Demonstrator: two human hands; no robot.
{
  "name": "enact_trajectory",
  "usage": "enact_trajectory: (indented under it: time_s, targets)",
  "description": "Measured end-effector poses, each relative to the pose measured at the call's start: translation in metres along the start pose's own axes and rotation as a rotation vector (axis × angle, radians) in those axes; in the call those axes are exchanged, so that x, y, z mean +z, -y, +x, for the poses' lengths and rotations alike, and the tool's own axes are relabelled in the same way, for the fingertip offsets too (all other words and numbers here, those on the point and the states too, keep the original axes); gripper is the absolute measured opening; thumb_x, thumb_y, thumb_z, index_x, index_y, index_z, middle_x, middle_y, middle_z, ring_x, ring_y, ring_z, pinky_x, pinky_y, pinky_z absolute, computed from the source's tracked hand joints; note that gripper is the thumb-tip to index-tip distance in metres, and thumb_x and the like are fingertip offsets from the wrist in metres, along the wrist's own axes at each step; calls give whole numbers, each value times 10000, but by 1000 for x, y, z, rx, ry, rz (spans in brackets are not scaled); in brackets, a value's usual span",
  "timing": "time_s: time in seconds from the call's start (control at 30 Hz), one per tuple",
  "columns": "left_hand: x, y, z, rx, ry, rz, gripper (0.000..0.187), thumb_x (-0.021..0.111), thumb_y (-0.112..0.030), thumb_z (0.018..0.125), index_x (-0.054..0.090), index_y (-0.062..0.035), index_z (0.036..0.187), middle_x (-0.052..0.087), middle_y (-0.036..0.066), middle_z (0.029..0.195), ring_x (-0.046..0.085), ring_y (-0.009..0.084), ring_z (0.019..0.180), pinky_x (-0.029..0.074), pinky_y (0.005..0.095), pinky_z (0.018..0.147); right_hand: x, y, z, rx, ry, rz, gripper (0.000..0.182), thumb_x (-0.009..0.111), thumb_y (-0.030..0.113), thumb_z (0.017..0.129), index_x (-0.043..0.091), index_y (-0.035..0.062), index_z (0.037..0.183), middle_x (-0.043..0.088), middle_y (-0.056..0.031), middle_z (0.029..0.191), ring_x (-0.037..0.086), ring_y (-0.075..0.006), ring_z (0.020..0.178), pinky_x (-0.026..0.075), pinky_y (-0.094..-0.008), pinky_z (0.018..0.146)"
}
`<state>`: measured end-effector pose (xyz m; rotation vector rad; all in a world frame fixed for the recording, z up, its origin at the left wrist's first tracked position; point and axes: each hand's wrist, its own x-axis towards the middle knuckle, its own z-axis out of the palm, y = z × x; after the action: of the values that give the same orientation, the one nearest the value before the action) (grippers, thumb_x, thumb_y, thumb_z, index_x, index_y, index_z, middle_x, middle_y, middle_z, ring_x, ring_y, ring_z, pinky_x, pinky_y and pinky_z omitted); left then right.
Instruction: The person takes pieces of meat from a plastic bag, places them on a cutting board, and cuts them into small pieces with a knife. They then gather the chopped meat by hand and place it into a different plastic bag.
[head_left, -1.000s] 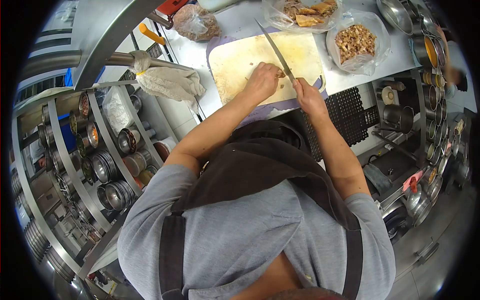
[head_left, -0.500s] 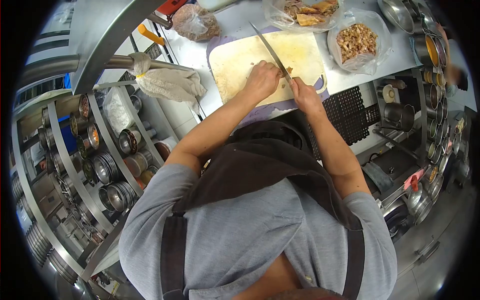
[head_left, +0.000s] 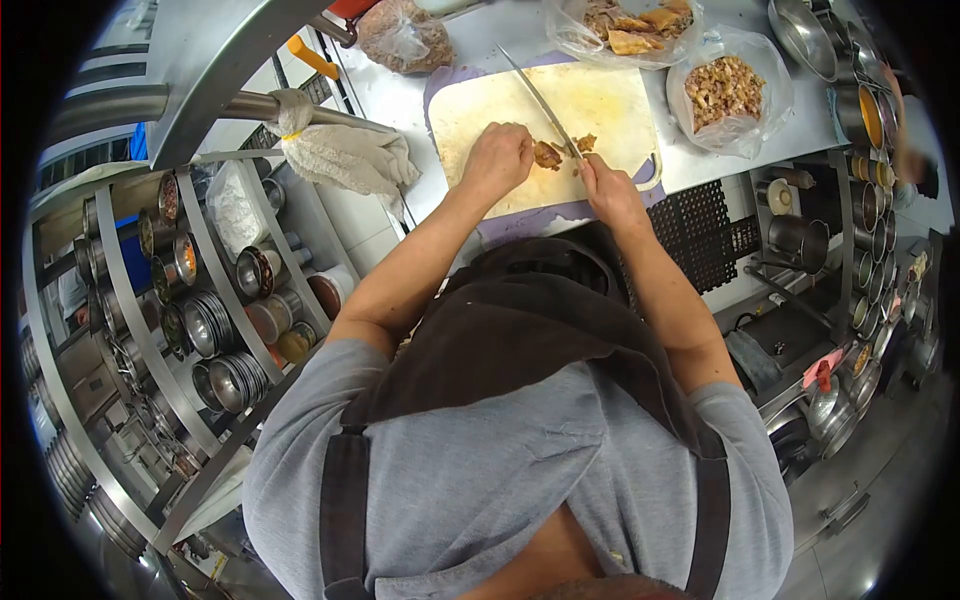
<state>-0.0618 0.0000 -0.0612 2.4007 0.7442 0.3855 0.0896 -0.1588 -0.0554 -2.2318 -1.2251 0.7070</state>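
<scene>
A pale yellowed cutting board (head_left: pixel 470 115) lies on a purple cloth (head_left: pixel 525 226). My right hand (head_left: pixel 612 192) is wrapped round the handle of a long kitchen knife (head_left: pixel 537 96), whose blade points away to the upper left over the board. A piece of brown cooked meat (head_left: pixel 547 154) is left of the blade. Against its left edge are the curled fingers of my left hand (head_left: pixel 500 158), which appear to pinch it; the fingertips are partly hidden. Smaller meat scraps (head_left: pixel 586 143) lie right of the blade, close to the knife hand.
Behind the board are a clear bag of larger meat pieces (head_left: pixel 640 42) and a tied bag of brown food (head_left: pixel 405 42). A bag of diced meat (head_left: pixel 722 95) sits to the right, near metal bowls (head_left: pixel 803 40). A towel (head_left: pixel 350 155) hangs from a rail at left.
My left hand has drawn back to the left, away from the blade, and more of the brown meat beside it shows. The knife still rests over the board in my right hand.
</scene>
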Motion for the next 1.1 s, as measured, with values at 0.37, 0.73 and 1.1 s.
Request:
enact_trajectory:
  time_s: [0.37,0.73,1.1]
  targets:
    - [20,-2,-6,85,-49,33,168,714,-73,743,667,-28,898,654,160,910,592,353,920,486,431,865,-22,14,-26,-12,138,4,327,448,351,1023,573,49,1030,629,-292,741,618,-491,762,459,-570,679]
    - [22,-16,7,37,26,97,174,715,-150,771,637,-17,851,649,169,894,594,353,883,486,434,833,-24,11,-30,109,125,160,336,448,342,1027,585,44,1097,637,-297,836,610,-491,842,468,-542,716]
    - [16,-15,-5,192,-178,-106,145,646,-5,767,573,-34,890,614,136,872,584,357,858,492,452,831,-23,12,-49,158,171,188,329,469,317,1018,605,23,1075,627,-303,877,589,-495,882,453,-540,735]
